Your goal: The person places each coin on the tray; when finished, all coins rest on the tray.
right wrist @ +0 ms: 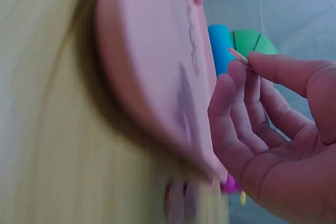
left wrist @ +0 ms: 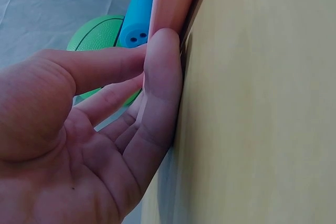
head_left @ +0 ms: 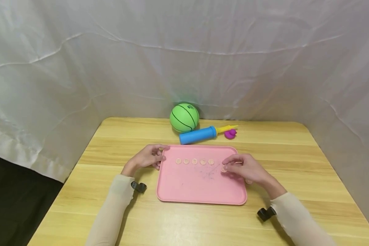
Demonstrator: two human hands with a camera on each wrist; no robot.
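A pink tray point(head_left: 200, 191) lies on the table. My left hand point(head_left: 148, 156) grips its upper left edge; in the left wrist view the thumb point(left wrist: 110, 66) is at the rim and one finger point(left wrist: 164, 66) lies along the outer side. Several thin, pale copper-coloured coins point(head_left: 194, 161) form a row across the tray's upper part. Over the tray's right side, my right hand point(head_left: 244, 167) pinches another coin point(right wrist: 239, 56) between thumb and fingertips, held above the tray surface. More coins point(head_left: 248, 181) lie on the table just past the tray's right edge, partly hidden by that hand.
Behind the tray, a green ball point(head_left: 184, 118) rests near the back curtain point(head_left: 184, 68). A blue pump point(head_left: 198, 135) with a yellow end lies in front of the ball, beside a small purple toy duck point(head_left: 230, 134). Wood-patterned table point(head_left: 184, 225) surrounds the tray.
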